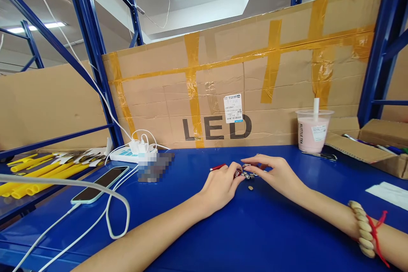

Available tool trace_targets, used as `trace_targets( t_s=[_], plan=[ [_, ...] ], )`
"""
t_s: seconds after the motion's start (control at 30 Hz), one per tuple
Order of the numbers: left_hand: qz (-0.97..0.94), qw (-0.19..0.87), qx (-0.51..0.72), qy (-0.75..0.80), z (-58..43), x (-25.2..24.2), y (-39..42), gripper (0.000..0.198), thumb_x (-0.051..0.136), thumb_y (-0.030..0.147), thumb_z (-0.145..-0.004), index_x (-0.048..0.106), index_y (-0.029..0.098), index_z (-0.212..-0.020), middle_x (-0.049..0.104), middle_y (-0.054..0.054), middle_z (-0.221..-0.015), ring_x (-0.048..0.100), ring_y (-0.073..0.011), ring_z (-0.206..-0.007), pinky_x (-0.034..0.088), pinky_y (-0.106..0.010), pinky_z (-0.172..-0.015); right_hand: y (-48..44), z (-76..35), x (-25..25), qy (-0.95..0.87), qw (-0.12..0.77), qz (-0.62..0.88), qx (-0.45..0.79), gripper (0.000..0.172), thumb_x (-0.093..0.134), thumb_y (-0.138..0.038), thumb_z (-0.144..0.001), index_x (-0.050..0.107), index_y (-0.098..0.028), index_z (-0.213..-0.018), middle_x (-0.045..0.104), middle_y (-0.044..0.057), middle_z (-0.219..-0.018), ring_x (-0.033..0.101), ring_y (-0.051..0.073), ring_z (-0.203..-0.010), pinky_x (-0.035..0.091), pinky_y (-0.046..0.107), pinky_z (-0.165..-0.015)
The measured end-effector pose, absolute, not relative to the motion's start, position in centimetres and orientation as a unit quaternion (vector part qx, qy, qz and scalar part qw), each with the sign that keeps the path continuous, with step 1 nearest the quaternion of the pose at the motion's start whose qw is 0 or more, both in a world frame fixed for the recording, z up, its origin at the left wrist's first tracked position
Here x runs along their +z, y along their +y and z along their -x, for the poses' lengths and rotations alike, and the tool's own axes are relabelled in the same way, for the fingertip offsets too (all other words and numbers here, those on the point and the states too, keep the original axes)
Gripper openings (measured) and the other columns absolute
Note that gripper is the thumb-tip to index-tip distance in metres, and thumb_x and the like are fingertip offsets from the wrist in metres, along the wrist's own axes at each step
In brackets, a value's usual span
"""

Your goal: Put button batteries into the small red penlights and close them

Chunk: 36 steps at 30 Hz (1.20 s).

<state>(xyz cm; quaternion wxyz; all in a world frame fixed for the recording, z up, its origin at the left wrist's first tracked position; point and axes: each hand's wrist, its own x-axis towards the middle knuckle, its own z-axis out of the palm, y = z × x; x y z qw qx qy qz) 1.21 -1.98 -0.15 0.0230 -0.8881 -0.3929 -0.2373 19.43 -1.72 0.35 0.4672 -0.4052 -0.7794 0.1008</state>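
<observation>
— Where is the red object (218,167) placed relative to the left hand (221,187)?
— It is held within that hand. One end is seen beyond the knuckles, on the far side, and a bit of red is shown again near the thumb. The fingers are curled closely around it, so its middle is hidden.
— And how is the right hand (277,174) held?
— It is partly opened, with the thumb and forefinger spread and the fingertips brought near the left hand's. Whether anything is pinched there cannot be told.
— Where are the small metal pieces (250,176) gathered?
— They are clustered on the blue table (223,238), between the two hands, just under the right fingertips. A single round disc (250,188) is set apart, a little nearer the body.
— What else is seen about?
— A phone (100,185) is laid well to the left, and a pink drink (314,134) is stood beyond the right hand, near the cardboard (159,106).
</observation>
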Motion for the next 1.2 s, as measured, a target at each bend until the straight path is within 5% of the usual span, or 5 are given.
trace_targets(
  t_s=[0.33,0.53,0.97,1.2],
  plan=[
    [0.888,-0.017,-0.256,-0.382,-1.2,-0.3,-1.7,0.021,0.042,0.038,-0.088,0.045,0.023,-0.103,0.061,0.001,-0.087,0.057,-0.0158,-0.082,0.043,-0.026,-0.07,-1.8,-19.0,0.2,-0.724,0.49,0.429,0.227,0.03,0.067,-0.044,-0.064,0.071,-0.015,-0.07,0.067,0.006,-0.07,0.058,0.015,-0.056,0.046,0.023,-0.044],
    [0.885,0.004,-0.256,-0.389,-1.2,-0.2,-1.8,0.021,0.038,0.035,-0.09,0.054,0.021,-0.093,0.059,0.0,-0.083,0.055,-0.0147,-0.077,0.042,-0.025,-0.066,-2.3,-18.8,0.7,-0.76,0.46,0.409,0.208,0.024,0.059,-0.038,-0.072,0.069,-0.017,-0.07,0.064,0.005,-0.071,0.058,0.014,-0.061,0.043,0.021,-0.044],
    [0.923,-0.054,-0.266,-0.274,-0.7,-0.4,-1.7,0.023,0.034,0.026,-0.092,0.056,0.02,-0.093,0.063,-0.002,-0.092,0.058,-0.0143,-0.083,0.044,-0.023,-0.074,-1.1,-19.6,0.1,-0.708,0.372,0.474,0.369,0.021,0.07,-0.033,-0.056,0.064,-0.013,-0.059,0.06,0.002,-0.053,0.05,0.009,-0.043,0.036,0.017,-0.036],
    [0.942,-0.053,-0.228,-0.241,-0.6,-0.9,-1.6,0.022,0.035,0.023,-0.09,0.057,0.019,-0.091,0.064,-0.003,-0.09,0.059,-0.0164,-0.084,0.045,-0.026,-0.078,-1.7,-19.8,0.0,-0.766,0.313,0.433,0.358,0.012,0.065,-0.027,-0.063,0.064,-0.015,-0.06,0.058,-0.001,-0.052,0.052,0.009,-0.042,0.04,0.019,-0.041]
  ],
)
